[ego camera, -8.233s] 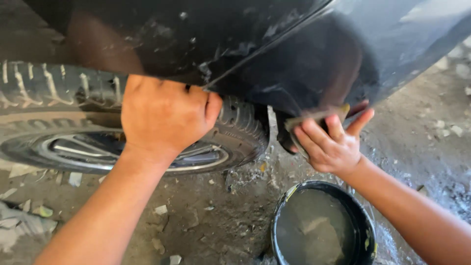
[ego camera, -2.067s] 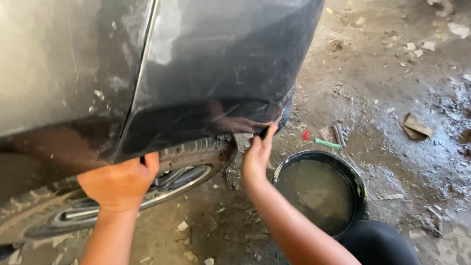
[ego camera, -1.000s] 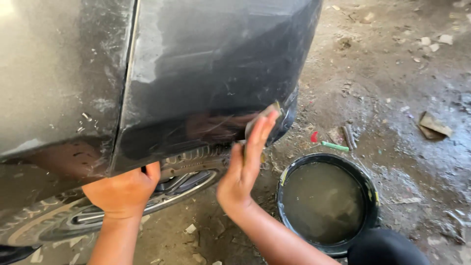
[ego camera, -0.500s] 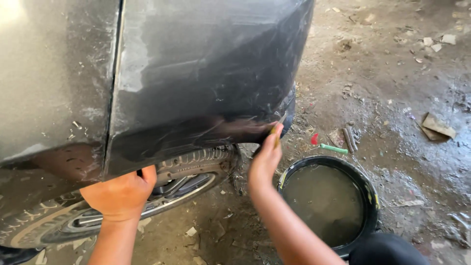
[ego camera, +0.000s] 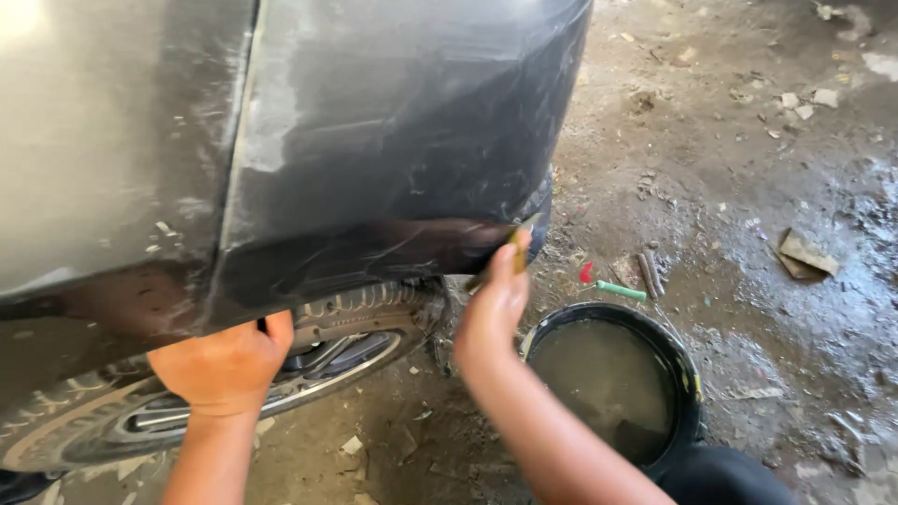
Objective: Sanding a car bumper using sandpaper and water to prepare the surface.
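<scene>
My right hand (ego camera: pixel 494 309) presses a small yellowish piece of sandpaper (ego camera: pixel 517 245) against the lower corner of the dark grey car bumper (ego camera: pixel 393 140). The panel is wet and streaked with pale smears. My left hand (ego camera: pixel 227 360) grips the lower edge of the bodywork at the wheel arch, just above the tyre (ego camera: pixel 365 309) and its silver wheel (ego camera: pixel 327 360). Fingers of the left hand curl under the panel edge and are partly hidden.
A black bucket (ego camera: pixel 687 374) of murky water stands on the ground right beside my right forearm. A red and green tool (ego camera: pixel 608 285) and scraps of debris (ego camera: pixel 804 254) lie on the wet, dirty concrete floor to the right.
My right hand has slid the sandpaper along the bumper's lower edge, dropping from a raised flat palm to the bottom corner. The left hand has kept its hold on the arch.
</scene>
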